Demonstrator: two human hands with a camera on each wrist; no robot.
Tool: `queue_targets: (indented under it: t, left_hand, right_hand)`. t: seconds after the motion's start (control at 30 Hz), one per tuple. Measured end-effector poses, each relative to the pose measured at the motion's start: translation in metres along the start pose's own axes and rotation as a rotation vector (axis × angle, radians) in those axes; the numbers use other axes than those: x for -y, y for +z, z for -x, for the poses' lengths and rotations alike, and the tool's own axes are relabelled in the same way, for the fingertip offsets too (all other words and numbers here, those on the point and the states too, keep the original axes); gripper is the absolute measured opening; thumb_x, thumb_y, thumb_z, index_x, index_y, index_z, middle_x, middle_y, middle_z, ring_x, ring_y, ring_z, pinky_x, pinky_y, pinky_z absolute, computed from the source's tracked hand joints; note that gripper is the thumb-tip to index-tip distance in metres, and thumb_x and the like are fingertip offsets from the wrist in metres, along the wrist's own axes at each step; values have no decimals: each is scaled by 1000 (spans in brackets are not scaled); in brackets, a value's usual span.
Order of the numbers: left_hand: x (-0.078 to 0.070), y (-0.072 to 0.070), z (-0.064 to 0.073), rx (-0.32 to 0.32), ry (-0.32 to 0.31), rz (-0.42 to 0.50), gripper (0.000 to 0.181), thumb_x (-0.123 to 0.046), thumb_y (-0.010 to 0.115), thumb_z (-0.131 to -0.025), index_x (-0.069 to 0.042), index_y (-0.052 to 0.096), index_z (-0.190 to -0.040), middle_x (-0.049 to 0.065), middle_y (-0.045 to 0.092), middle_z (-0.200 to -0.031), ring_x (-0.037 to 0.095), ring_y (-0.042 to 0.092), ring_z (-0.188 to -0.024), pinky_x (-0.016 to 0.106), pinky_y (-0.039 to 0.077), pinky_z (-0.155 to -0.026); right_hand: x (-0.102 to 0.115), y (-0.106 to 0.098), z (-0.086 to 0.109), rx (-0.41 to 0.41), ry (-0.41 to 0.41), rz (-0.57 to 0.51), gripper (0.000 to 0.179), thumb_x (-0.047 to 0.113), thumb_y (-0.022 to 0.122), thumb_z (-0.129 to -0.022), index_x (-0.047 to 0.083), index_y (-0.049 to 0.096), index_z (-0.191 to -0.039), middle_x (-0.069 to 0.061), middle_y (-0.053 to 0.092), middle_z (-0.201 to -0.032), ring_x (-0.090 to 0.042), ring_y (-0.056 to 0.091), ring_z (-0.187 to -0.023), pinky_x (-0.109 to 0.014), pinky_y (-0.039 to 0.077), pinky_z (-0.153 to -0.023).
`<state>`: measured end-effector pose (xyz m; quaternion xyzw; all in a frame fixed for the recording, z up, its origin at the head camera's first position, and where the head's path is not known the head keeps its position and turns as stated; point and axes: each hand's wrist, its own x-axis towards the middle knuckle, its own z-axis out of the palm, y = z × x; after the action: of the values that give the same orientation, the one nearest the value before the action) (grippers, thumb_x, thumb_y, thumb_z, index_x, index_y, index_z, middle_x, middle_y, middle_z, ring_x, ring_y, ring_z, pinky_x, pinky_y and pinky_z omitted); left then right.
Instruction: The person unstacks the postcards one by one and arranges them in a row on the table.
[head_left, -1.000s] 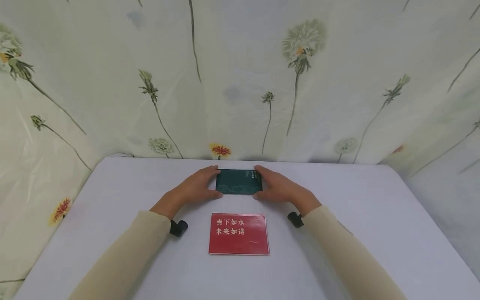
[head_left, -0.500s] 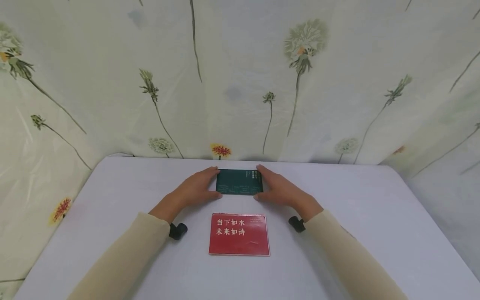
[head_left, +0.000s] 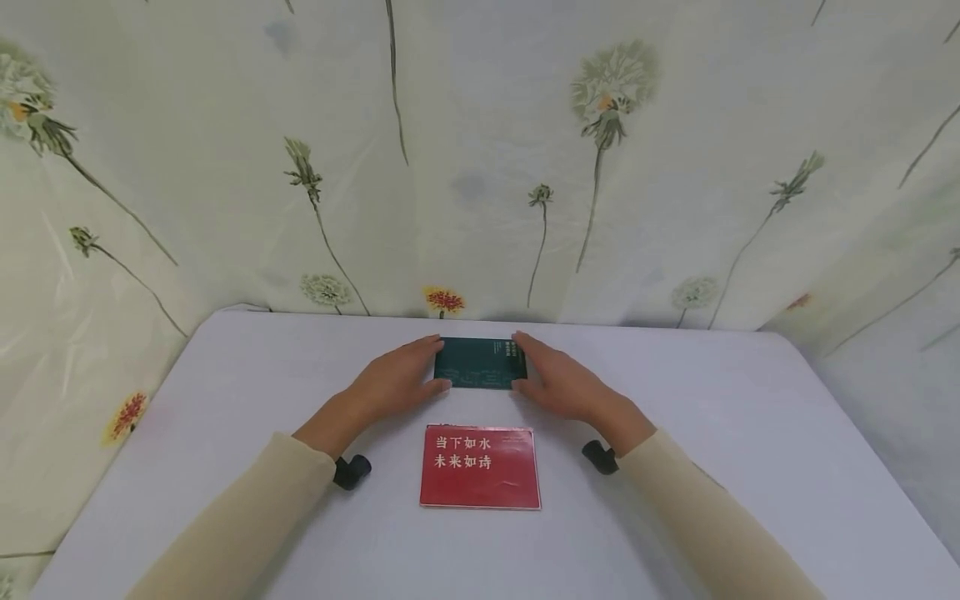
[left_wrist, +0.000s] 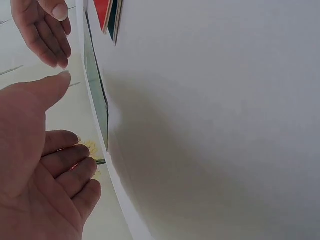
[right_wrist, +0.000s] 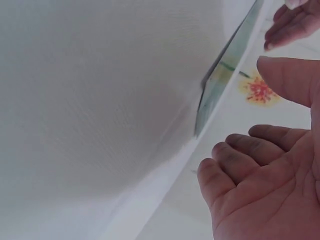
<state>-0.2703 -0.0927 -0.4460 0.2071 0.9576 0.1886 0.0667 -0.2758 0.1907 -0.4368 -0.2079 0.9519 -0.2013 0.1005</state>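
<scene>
A dark green booklet (head_left: 480, 363) lies flat near the far edge of the white table, its glossy cover (left_wrist: 96, 82) seen edge-on in both wrist views. My left hand (head_left: 395, 377) frames its left end from above, thumb and fingers apart and relaxed. At the right end my right hand (head_left: 558, 373) mirrors it, overlapping the cover's corners in the head view. Each wrist view shows bare space between thumb and fingers, with the left palm (left_wrist: 45, 160) and right palm (right_wrist: 270, 175) held off the tabletop. Nearer me lies a red booklet (head_left: 483, 483) with white characters.
The white tabletop (head_left: 360, 533) ends just beyond the green booklet, against a pale flower-printed curtain (head_left: 480, 150). In the left wrist view, a red corner (left_wrist: 101, 14) and a dark green corner (left_wrist: 116, 22) show together at the top.
My hands stay around the green booklet with almost no motion. Both wrists shift slightly outward, and the whole scene moves a little as the head turns. The booklets keep their places.
</scene>
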Motion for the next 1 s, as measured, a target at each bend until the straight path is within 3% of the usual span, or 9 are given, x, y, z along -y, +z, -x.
queue_targets:
  t: [0.57,0.8,1.0]
  left_hand:
    - [-11,-6,26,12,63,-18,82,-48,75,-95,-11,43,-161,10,40,-165,30,38,-152,47,45,-113]
    - [-18,-7,37,26,95,-43,80,-48,75,-95,-13,45,-159,7,42,-164,28,40,-150,45,47,-112]
    - [-28,-1,51,14,167,-104,80,-47,78,-92,-12,48,-157,8,45,-162,29,43,-148,44,50,-109]
  right_hand:
    - [26,1,34,1,-72,72,75,21,71,-100,8,33,-164,-13,40,-165,-34,38,-151,-49,49,-109]
    - [31,3,48,33,-59,56,82,31,76,-96,15,33,-164,-7,40,-164,-31,41,-149,-49,53,-105]
    - [33,8,63,56,-64,31,87,37,81,-91,18,37,-163,-5,45,-162,-30,45,-146,-49,56,-100]
